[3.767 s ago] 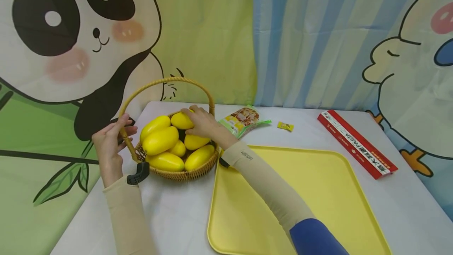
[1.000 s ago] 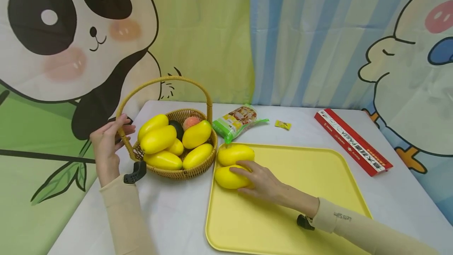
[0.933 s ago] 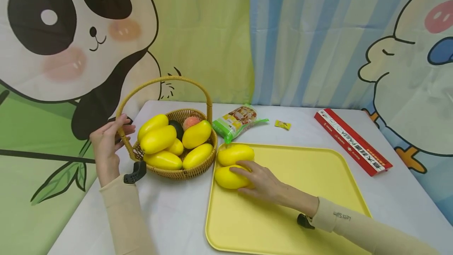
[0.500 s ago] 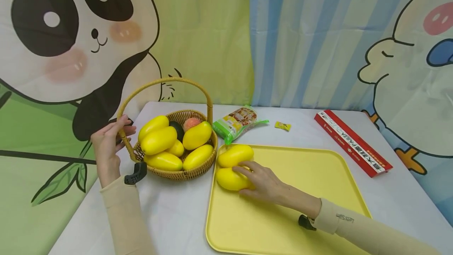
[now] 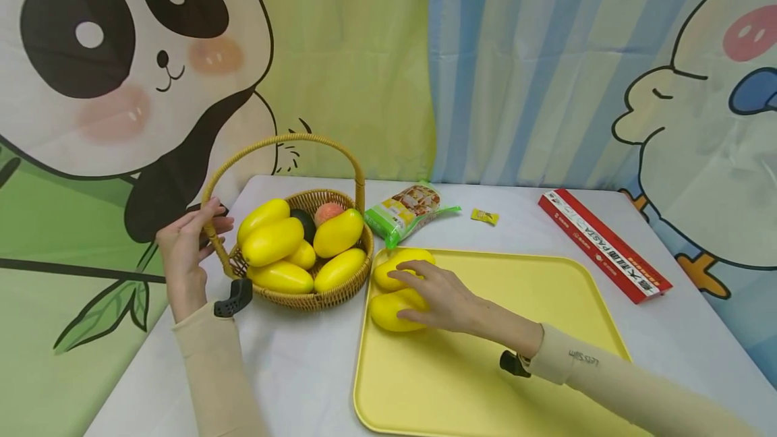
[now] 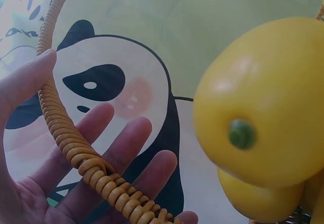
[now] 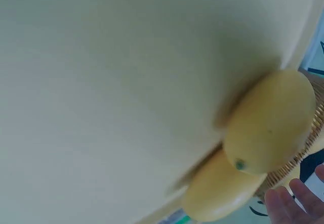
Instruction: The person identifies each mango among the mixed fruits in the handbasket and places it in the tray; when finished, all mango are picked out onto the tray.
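In the head view, my left hand [image 5: 185, 248] loosely holds the side of the wicker basket's handle [image 5: 285, 140]. In the left wrist view, that handle [image 6: 68, 138] passes between the thumb and the spread fingers. Several yellow mangoes [image 5: 272, 243] fill the basket [image 5: 322, 301], with a dark green fruit [image 5: 301, 223] and a pinkish peach-like fruit [image 5: 328, 213] behind. My right hand [image 5: 446, 299], fingers spread, hovers over two mangoes on the yellow tray: a far mango [image 5: 388, 278] and a near mango [image 5: 388, 312]. In the right wrist view, its fingertips [image 7: 288, 206] stand apart from the fruit.
The yellow tray [image 5: 461, 383] lies to the right of the basket. Behind it are a green snack bag [image 5: 413, 208] and a small yellow wrapped sweet [image 5: 484, 216]. A long red pasta box [image 5: 607, 248] lies at the right. Printed curtains hang behind the table.
My right hand took a mango from the basket and placed it on the tray beside another. Its fingers have now come off the near mango. The left hand stays at the handle.
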Demonstrator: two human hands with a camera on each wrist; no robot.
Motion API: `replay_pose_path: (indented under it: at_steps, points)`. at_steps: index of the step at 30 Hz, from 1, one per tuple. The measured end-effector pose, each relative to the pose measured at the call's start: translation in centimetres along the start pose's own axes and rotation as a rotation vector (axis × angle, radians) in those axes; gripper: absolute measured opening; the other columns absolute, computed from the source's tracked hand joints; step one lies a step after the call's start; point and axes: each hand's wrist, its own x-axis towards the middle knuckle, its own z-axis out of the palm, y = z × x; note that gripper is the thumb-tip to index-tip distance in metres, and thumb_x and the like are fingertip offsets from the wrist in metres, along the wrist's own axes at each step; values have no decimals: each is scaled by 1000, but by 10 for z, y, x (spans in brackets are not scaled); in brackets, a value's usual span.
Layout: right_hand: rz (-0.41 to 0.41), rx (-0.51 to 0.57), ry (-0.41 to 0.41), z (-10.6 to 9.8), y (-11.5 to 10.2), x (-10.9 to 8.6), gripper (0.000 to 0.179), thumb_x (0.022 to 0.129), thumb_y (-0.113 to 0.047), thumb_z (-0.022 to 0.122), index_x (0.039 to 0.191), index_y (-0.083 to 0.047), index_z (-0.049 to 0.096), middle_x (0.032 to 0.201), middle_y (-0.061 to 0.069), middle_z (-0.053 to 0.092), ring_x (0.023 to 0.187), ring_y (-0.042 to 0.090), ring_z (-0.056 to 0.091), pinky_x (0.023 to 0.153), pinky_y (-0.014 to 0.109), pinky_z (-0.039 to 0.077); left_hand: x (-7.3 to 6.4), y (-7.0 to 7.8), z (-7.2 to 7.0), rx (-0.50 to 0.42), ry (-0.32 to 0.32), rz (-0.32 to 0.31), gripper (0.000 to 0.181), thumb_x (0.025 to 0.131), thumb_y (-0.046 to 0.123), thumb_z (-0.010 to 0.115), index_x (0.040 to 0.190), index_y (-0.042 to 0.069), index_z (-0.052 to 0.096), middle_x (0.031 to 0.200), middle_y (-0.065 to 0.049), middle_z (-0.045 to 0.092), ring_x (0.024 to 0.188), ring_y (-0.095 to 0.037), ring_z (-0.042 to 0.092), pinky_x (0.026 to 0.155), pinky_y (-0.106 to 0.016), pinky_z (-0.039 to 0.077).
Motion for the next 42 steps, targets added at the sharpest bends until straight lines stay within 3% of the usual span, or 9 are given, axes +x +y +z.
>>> replay_pose_path:
  at_steps: [6,9,13,19,27,37,42]
  points:
    - [-8,12,11,-10,3,46,61,82,-34,76,133,-11,54,130,14,56,112,28,59,72,35,53,0,2,0,-6,-5,2,31,75,40,81,83,10,76,68,1,72,70,-13,67,66,-30,45]
    - [-30,16,-53,-16,5,74,60,84,-32,74,136,-11,52,136,15,51,121,30,53,86,39,51,1,2,-1,-8,-10,0,31,75,40,81,84,10,76,69,1,72,70,-13,67,65,-29,46]
    - [-76,-8,-165,-21,5,113,58,87,-28,72,139,-13,49,145,14,43,131,30,44,104,45,40,2,2,-3,-9,-8,-11,32,76,39,81,87,9,76,69,1,72,69,-13,67,64,-29,47]
    - [-88,-119,-278,-12,6,152,59,87,-22,72,140,-14,48,148,13,40,135,28,40,106,42,38,2,2,-4,-25,-6,-22,33,76,39,81,87,8,76,68,0,72,69,-13,68,63,-28,47]
    - [-117,-155,-326,6,10,166,58,84,-11,73,137,-14,49,143,14,42,133,30,40,106,42,37,0,1,-1,-16,-23,-18,30,76,38,81,83,10,76,68,0,72,69,-13,67,62,-28,48]
    - [-59,-208,-406,13,8,174,59,87,-11,71,141,-16,47,142,10,42,130,28,44,97,38,45,1,2,-2,-5,-7,-17,36,75,39,81,89,6,76,68,1,72,69,-13,67,64,-30,44]
    - [-39,-300,-443,18,5,175,61,88,-17,71,143,-20,45,141,9,44,127,27,47,90,37,49,1,1,-2,-19,-8,-33,34,74,39,82,86,7,77,68,0,72,67,-12,68,64,-30,43]
